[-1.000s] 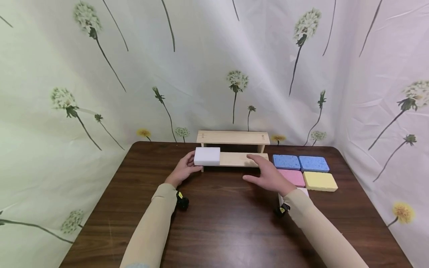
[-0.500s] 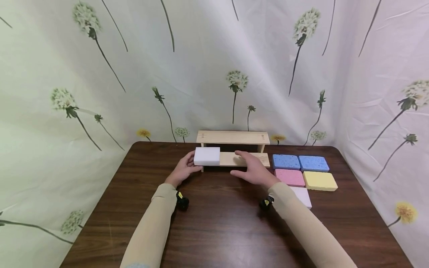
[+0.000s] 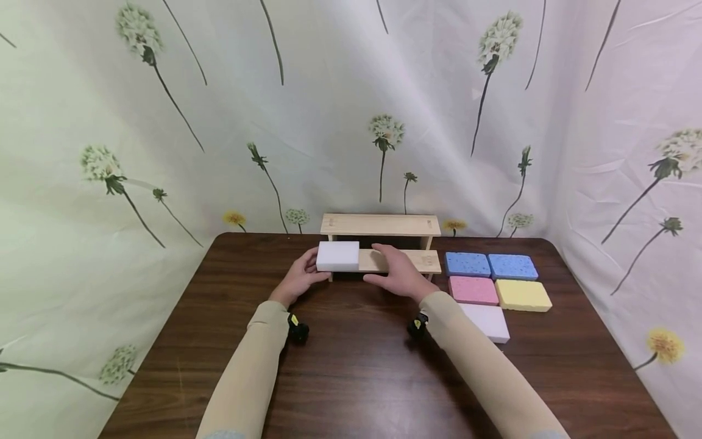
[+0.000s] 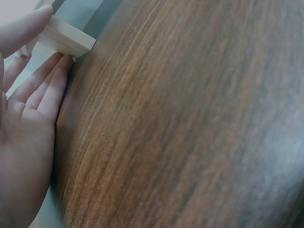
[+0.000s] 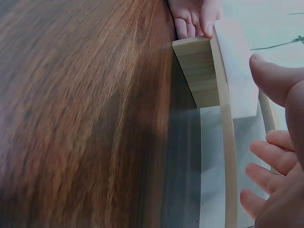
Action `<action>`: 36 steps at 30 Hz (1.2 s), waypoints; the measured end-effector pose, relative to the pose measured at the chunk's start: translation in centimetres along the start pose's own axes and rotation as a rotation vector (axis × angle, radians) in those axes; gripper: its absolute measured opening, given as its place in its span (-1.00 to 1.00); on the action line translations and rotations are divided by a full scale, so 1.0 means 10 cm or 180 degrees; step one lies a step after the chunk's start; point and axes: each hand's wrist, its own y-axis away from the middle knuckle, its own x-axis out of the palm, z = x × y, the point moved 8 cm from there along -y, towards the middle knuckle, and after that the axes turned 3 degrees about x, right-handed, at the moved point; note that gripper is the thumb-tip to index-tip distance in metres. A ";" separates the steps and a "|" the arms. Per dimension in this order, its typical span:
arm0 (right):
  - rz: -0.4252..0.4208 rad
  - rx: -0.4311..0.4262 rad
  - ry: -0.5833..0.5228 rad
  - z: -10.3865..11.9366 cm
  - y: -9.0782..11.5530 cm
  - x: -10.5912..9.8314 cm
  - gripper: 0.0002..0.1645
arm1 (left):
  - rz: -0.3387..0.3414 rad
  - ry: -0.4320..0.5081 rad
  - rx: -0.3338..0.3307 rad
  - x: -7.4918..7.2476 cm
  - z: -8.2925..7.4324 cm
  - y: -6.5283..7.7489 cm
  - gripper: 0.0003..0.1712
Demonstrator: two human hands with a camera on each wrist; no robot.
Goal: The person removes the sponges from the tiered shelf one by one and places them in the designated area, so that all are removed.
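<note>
A white sponge lies flat on the left part of the lower step of a small two-tier wooden shelf. My left hand is at the sponge's left end, fingers mostly straight. Its thumb tip is right at the corner of the sponge and shelf edge, and its other fingers reach beside the shelf's wooden leg. Over the lower step, right of the sponge, my right hand is spread with nothing in it. A gap shows between its thumb and the sponge.
Right of the shelf, two blue sponges lie side by side, with a pink sponge and a yellow sponge in front. Nearer is another white sponge, partly behind my right sleeve. A flowered curtain rises behind the brown table.
My right hand has moved left along the lower step, closer to the white sponge, uncovering the pink sponge and much of the second white one. My left hand has stayed in place.
</note>
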 end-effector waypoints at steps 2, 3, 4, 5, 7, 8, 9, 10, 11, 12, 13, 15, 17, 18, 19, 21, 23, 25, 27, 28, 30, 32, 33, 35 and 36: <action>0.0001 -0.0003 -0.0008 0.02 -0.04 0.03 0.06 | -0.0025 0.0010 0.0050 0.00 -0.01 0.00 -0.01; -0.0001 0.0007 -0.0004 0.03 -0.06 0.05 0.06 | -0.0039 0.0007 0.0074 0.00 -0.01 0.01 -0.01; -0.0004 0.0016 -0.0005 0.03 -0.08 0.06 0.06 | -0.0055 0.0008 0.0102 0.00 -0.02 0.01 -0.02; -0.0013 0.0023 -0.0006 0.04 -0.10 0.07 0.06 | -0.0067 0.0001 0.0131 0.00 -0.02 0.01 -0.03; -0.0018 0.0042 -0.0003 0.05 -0.14 0.09 0.06 | -0.0075 -0.0025 0.0188 0.00 -0.03 0.02 -0.05; -0.0017 0.0053 0.0012 0.05 -0.15 0.10 0.07 | -0.0078 -0.0017 0.0192 0.01 -0.03 0.02 -0.05; -0.0024 0.0059 0.0024 0.05 -0.17 0.11 0.07 | -0.0080 -0.0011 0.0195 0.01 -0.03 0.02 -0.05; -0.0027 0.0070 0.0014 0.06 -0.18 0.11 0.08 | -0.0080 0.0000 0.0191 0.00 -0.03 0.02 -0.05; -0.0034 0.0073 0.0006 0.06 -0.19 0.12 0.08 | -0.0074 0.0004 0.0186 0.00 -0.02 0.02 -0.04; -0.0038 0.0082 -0.0005 0.07 -0.21 0.12 0.08 | -0.0068 0.0012 0.0180 0.00 -0.02 0.02 -0.04; -0.0034 0.0095 -0.0010 0.08 -0.22 0.12 0.09 | -0.0069 0.0016 0.0167 0.00 -0.02 0.02 -0.04; -0.0028 0.0114 -0.0013 0.08 -0.25 0.13 0.10 | -0.0071 0.0023 0.0157 -0.01 -0.02 0.02 -0.04; 0.0010 0.0154 -0.0002 0.09 -0.27 0.14 0.13 | -0.0073 0.0027 0.0145 0.00 -0.02 0.02 -0.04; 0.0026 0.0169 0.0008 0.09 -0.28 0.15 0.15 | -0.0073 0.0029 0.0139 0.00 -0.02 0.02 -0.05; 0.0045 0.0184 0.0023 0.10 -0.29 0.15 0.17 | -0.0072 0.0025 0.0133 0.00 -0.02 0.02 -0.05; 0.0075 0.0216 0.0032 0.10 -0.31 0.16 0.20 | -0.0066 0.0029 0.0127 0.00 -0.02 0.01 -0.05; 0.0100 0.0233 0.0049 0.11 -0.33 0.16 0.23 | -0.0064 0.0027 0.0130 0.00 -0.01 0.01 -0.05; 0.0135 0.0255 0.0064 0.11 -0.35 0.17 0.24 | -0.0063 0.0005 0.0141 0.00 -0.01 0.00 -0.05; 0.0166 0.0278 0.0070 0.12 -0.36 0.18 0.24 | -0.0074 -0.0006 0.0134 0.00 0.00 -0.01 -0.05; 0.0179 0.0287 0.0071 0.12 -0.36 0.18 0.24 | -0.0080 -0.0003 0.0133 0.00 0.01 -0.01 -0.05; 0.0187 0.0303 0.0064 0.13 -0.36 0.18 0.24 | -0.0076 -0.0009 0.0134 0.00 0.01 -0.01 -0.05; 0.0178 0.0304 0.0046 0.14 -0.37 0.18 0.24 | -0.0085 0.0019 0.0136 0.00 0.00 -0.01 -0.05; 0.0178 0.0300 0.0032 0.14 -0.37 0.18 0.24 | -0.0082 0.0013 0.0148 0.00 -0.01 0.00 -0.05; 0.0175 0.0304 0.0015 0.15 -0.38 0.19 0.23 | -0.0077 0.0007 0.0160 0.01 -0.02 0.00 -0.05; 0.0175 0.0302 0.0003 0.16 -0.38 0.19 0.22 | -0.0076 0.0005 0.0160 0.01 -0.02 0.00 -0.05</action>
